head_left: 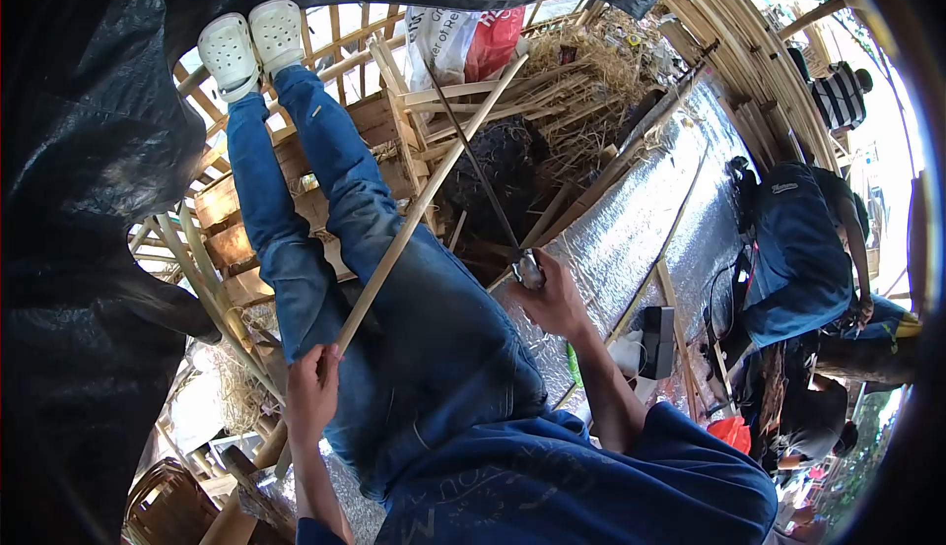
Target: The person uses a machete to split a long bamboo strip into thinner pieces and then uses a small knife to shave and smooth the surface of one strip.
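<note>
Left hand (313, 387) closed around near end of bamboo strip (424, 205); strip runs away from hand across jeans-clad legs (394, 279) toward plastic bag (463, 37). Right hand (552, 299) fisted on knife (483, 175) handle; blade points away from hand, crossing strip

The long stick (424, 200) in the left hand (313, 392) is pale, dry bamboo with a smooth matt skin, while the blade (478, 172) held in the right hand (554, 299) is thin dark metal, dull along its length with a brighter glint near the handle. The jeans (394, 299) are rough blue denim cloth, and the clogs (251, 40) are white matt plastic with holes. The sheet (631, 220) on the floor is crinkled silver foil, glossy, beside coarse dry straw (591, 82).
</note>
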A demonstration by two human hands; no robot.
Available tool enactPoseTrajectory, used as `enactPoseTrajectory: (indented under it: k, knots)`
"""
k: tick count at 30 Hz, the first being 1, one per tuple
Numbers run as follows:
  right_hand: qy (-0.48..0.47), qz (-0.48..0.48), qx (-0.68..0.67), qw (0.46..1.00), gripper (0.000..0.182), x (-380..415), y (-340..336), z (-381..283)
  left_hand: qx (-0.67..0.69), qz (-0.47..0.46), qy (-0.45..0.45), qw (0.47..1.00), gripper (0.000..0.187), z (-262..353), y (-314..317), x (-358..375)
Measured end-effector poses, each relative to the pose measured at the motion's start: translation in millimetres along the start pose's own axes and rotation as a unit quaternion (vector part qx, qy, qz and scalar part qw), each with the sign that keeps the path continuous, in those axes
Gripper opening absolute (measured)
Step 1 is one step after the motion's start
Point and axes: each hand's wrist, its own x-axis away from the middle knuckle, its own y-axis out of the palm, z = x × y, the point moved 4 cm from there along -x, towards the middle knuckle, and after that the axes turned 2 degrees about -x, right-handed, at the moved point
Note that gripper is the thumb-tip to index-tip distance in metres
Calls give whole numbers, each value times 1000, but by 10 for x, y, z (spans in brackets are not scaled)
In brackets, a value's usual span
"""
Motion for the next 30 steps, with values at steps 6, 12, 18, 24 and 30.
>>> enactPoseTrajectory:
  k: [6,12,18,24,30]
  knots:
    - [68,-74,17,995,32,111,184,-21,-106,63,80,989,30,296,158,-65]
    - [17,-91,13,996,32,190,328,96,-125,70,90,986,32,332,332,-217]
    - [33,-131,59,989,36,65,389,205,-122,53,93,987,32,359,425,-326]
    - [116,-170,93,974,44,-98,461,126,-128,65,76,987,31,387,429,-287]
    - [60,-139,80,985,46,-504,582,493,-116,59,81,988,32,381,418,-261]
